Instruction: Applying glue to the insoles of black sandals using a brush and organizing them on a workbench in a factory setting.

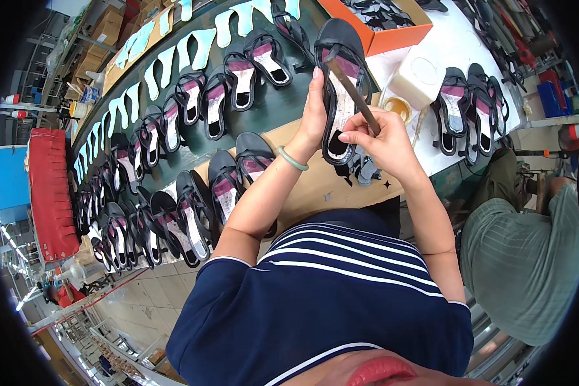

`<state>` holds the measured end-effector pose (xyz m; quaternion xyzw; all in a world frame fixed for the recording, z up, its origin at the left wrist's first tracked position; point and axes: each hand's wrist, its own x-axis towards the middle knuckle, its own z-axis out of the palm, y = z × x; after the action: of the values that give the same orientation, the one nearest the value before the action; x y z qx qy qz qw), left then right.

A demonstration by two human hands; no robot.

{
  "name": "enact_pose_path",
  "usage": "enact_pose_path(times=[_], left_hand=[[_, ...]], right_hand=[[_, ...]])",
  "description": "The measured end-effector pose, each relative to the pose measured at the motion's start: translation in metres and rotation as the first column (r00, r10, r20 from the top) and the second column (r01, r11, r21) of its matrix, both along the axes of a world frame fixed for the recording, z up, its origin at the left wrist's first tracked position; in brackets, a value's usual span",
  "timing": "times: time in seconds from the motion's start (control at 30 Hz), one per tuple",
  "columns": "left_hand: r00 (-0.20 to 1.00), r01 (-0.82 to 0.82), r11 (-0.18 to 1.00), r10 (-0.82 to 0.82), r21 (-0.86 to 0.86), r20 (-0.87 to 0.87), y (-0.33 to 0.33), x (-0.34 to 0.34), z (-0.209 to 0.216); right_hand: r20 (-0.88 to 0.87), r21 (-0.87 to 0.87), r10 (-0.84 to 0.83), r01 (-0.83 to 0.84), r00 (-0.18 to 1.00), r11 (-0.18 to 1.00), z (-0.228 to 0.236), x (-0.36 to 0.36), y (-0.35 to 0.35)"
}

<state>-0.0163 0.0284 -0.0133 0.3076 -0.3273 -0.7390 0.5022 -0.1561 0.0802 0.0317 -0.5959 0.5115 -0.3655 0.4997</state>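
Observation:
My left hand (pixel 311 122) is closed around the left edge of a black strappy sandal (pixel 338 103), which is held up with its toe pointing away. Its white insole has a purple patch at the front and a black heel patch (pixel 334 141). My right hand (pixel 387 143) grips a slim brown stick-like tool (pixel 355 92) that slants across the sandal toward its straps; the tool's far tip is hard to make out. My right thumb and fingertip meet at the heel patch, and whether they pinch a small piece there I cannot tell.
Rows of black sandals (pixel 241 80) fill the dark green table, with pale blue cut pieces (pixel 201 46) beyond. Cardboard (pixel 312 193) bearing small black pieces lies below my hands. To the right are a yellow glue cup (pixel 399 108), a white container (pixel 419 78), an orange box (pixel 399 40) and a seated person (pixel 521 257).

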Motion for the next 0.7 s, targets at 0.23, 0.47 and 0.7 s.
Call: enact_pose_path(times=[0.23,0.47,0.7], left_hand=[[1.0,-0.009,1.0,0.009,0.006,0.02,0.001,-0.003,0.004],[0.986,0.043,0.98,-0.011,0.192,-0.167,-0.004,0.011,0.003],[0.973,0.036,0.994,-0.011,0.104,-0.232,-0.034,0.065,-0.028]], right_hand=[[-0.094,-0.13,-0.034,0.021,0.995,0.991,-0.003,0.002,0.002],[0.224,-0.036,-0.309,0.325,0.924,0.945,0.029,-0.031,0.023],[0.517,-0.244,-0.408,0.586,0.753,0.773,0.036,-0.097,0.044]])
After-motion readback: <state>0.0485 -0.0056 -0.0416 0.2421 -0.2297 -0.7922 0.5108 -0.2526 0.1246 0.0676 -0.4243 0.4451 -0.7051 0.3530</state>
